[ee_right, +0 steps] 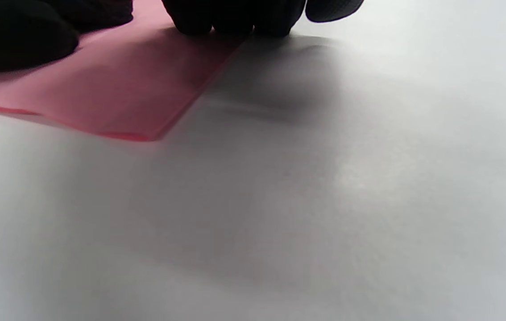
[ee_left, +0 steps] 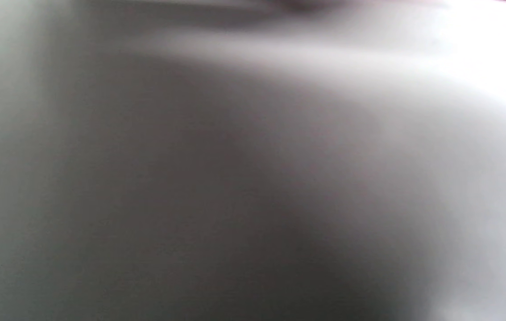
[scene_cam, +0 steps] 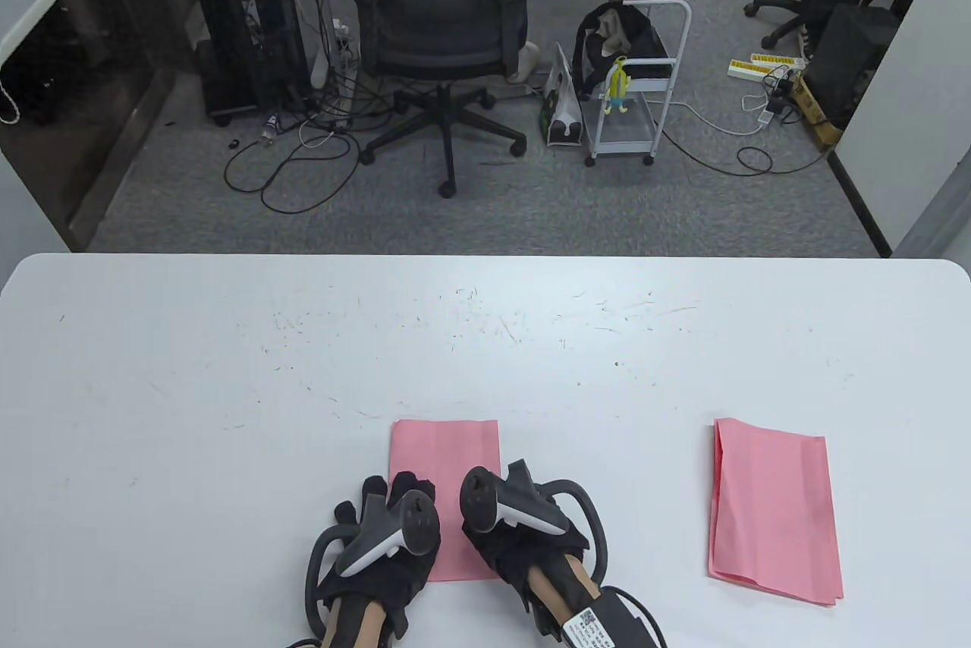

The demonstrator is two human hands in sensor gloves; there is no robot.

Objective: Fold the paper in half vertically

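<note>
A pink paper (scene_cam: 444, 454), folded into a narrow upright rectangle, lies on the white table (scene_cam: 227, 375) near the front centre. My left hand (scene_cam: 394, 500) rests on its left part and my right hand (scene_cam: 497, 504) on its right edge. In the right wrist view the right fingertips (ee_right: 235, 20) press down at the paper's edge (ee_right: 114, 89), with the paper flat under them. The trackers hide most of the fingers in the table view. The left wrist view shows only blurred table surface.
A stack of folded pink papers (scene_cam: 774, 511) lies at the right front of the table. Beyond the table's far edge stand an office chair (scene_cam: 440, 18) and a white cart (scene_cam: 630, 94) on the floor.
</note>
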